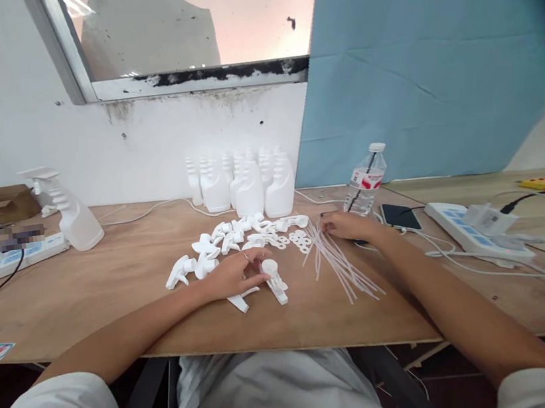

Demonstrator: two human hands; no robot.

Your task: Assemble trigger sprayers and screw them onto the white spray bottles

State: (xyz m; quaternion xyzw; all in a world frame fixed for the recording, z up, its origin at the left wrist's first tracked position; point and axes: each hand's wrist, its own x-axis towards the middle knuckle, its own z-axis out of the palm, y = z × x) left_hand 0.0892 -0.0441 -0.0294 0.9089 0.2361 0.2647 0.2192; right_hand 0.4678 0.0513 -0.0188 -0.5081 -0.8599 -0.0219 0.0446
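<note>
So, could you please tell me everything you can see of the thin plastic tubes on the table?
The tubes are a loose bunch of thin, whitish, see-through plastic straws, lying flat on the wooden table. They fan out and cross, running from the right hand, whose fingertips rest on their far ends, towards the table's near edge. Small white rings lie beside them.

Bright, even light from the window (208,18) (blown out above); edges bend; right corners vignetted.

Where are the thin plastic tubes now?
Head view, right of centre on the table: the tubes fan from the right hand, between the white rings and the water bottle.
</note>
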